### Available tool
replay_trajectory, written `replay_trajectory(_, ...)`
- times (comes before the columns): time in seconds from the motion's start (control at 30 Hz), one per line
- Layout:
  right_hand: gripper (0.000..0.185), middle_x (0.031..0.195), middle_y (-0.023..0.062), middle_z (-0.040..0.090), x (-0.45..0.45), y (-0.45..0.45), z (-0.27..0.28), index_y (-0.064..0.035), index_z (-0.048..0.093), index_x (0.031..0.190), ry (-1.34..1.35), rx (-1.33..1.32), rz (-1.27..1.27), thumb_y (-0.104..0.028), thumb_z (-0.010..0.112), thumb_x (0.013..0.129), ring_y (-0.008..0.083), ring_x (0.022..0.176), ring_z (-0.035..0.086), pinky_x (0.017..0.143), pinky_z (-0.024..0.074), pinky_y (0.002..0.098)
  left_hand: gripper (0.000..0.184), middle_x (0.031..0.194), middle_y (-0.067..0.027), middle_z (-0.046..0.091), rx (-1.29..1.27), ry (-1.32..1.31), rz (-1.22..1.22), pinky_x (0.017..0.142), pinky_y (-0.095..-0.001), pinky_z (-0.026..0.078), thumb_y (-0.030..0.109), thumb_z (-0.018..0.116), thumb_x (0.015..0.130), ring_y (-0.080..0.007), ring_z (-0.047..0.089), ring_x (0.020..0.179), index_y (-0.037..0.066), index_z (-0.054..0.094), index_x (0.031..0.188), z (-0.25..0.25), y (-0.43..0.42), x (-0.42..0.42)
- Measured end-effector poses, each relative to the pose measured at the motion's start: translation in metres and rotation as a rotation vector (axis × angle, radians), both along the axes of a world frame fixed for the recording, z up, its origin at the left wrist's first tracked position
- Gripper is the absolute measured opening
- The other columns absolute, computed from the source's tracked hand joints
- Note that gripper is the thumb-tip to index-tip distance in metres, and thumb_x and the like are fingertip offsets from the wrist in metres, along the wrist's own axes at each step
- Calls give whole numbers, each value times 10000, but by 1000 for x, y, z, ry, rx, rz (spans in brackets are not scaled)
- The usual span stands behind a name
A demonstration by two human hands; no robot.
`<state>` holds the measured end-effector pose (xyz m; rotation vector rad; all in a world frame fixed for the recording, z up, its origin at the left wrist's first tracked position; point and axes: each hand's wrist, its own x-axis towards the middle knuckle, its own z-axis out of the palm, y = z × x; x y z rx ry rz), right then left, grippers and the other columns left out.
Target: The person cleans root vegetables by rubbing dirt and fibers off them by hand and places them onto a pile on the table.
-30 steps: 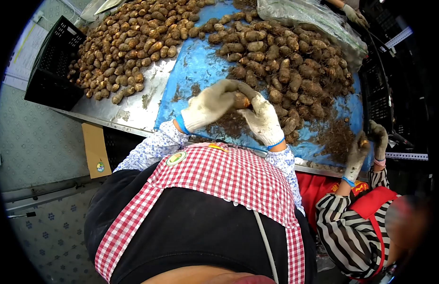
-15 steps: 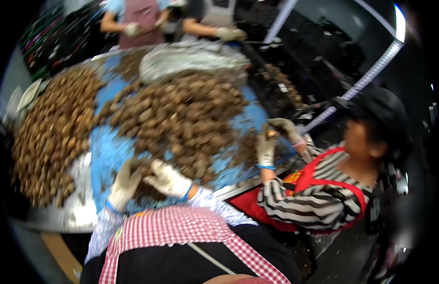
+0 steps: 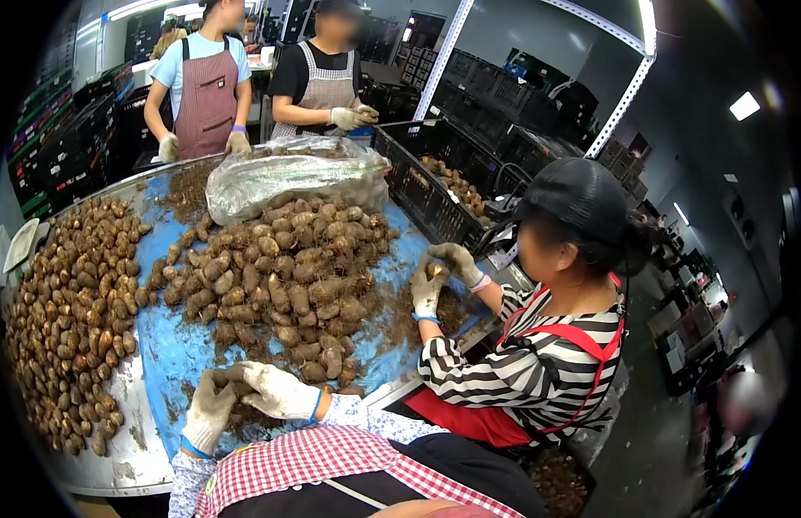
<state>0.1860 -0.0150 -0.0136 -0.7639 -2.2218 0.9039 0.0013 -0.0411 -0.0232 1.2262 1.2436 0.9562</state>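
Two heaps of taro corms (image 3: 284, 285) lie on the metal table (image 3: 134, 462): a hairy heap upon the blue plastic sheet (image 3: 165, 345), and a cleaner heap (image 3: 68, 319) to its left; just before the hairy heap, the wearer's gloved left hand (image 3: 212, 409) and gloved right hand (image 3: 282, 393) meet, fingers curled inward; whether they grip a corm cannot be told; at right, a co-worker in striped sleeves (image 3: 482, 367) brings gloved hands (image 3: 428, 293) together over the sheet.
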Motion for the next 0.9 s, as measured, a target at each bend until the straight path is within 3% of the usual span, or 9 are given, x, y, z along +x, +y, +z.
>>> replay_trajectory(0.13,612,1249,188,544,-6,-1,-18,-61,460,1382,39,74,-19,24,599,792,381,1181,523,996,444,426,132,858,-146,668,-166,-201,96,424,-268,503,94,434,977,-163,599,527,-23,488,1007,8,-2,-6)
replay_trajectory(0.27,610,1288,198,528,-1,-4,-5,-70,454,1388,83,-137,54,21,588,800,371,1178,527,991,450,417,174,892,-166,670,-210,-263,73,438,-260,528,99,427,986,-170,621,544,-46,489,1059,8,-6,-10)
replay_trajectory(0.37,578,1253,202,533,-6,-11,-6,-37,457,1365,-13,-18,-11,12,583,803,384,1162,530,962,466,416,212,927,-167,664,-179,-127,35,485,-269,545,87,434,979,-182,637,592,-63,497,1115,-5,-7,-12)
replay_trajectory(0.47,572,1260,203,530,-12,-10,-21,-26,449,1359,-12,42,11,-26,609,810,392,1137,539,954,477,421,191,912,-153,664,-111,-175,52,513,-282,543,68,435,965,-189,644,641,-54,516,1087,-11,-13,-16)
replay_trajectory(0.5,553,1265,201,530,-12,-13,-18,-32,458,1350,-27,66,1,-34,613,819,389,1124,547,948,484,418,189,892,-142,662,-64,-139,97,527,-286,536,62,419,957,-195,647,678,-43,535,1064,-35,-10,-21)
replay_trajectory(0.63,540,1264,203,537,-12,-19,-14,-34,460,1348,45,141,40,-48,614,830,383,1132,548,954,486,411,208,877,-136,658,-163,-336,123,481,-272,530,74,389,958,-189,632,596,-27,554,1035,-18,-22,-17)
replay_trajectory(0.73,559,1268,233,537,-3,-27,-10,-19,444,1357,84,84,-1,-85,623,831,403,1139,549,950,490,421,215,884,-132,660,-188,-405,132,454,-260,531,72,377,960,-182,622,565,-18,562,1024,-9,-29,-6)
replay_trajectory(0.77,655,1320,237,514,-7,-25,-28,-56,390,1419,23,-18,-46,-29,603,801,394,1161,546,945,495,423,220,904,-125,665,-190,-392,146,451,-254,539,75,393,972,-182,638,591,-20,568,1065,-16,-29,-6)
replay_trajectory(0.9,611,1215,169,584,-18,-20,-94,-8,381,1409,118,-397,-192,-67,659,868,234,1017,616,879,527,301,236,978,-114,668,-72,-75,248,476,-255,548,85,466,978,-168,667,687,-7,567,1171,-8,-35,14)
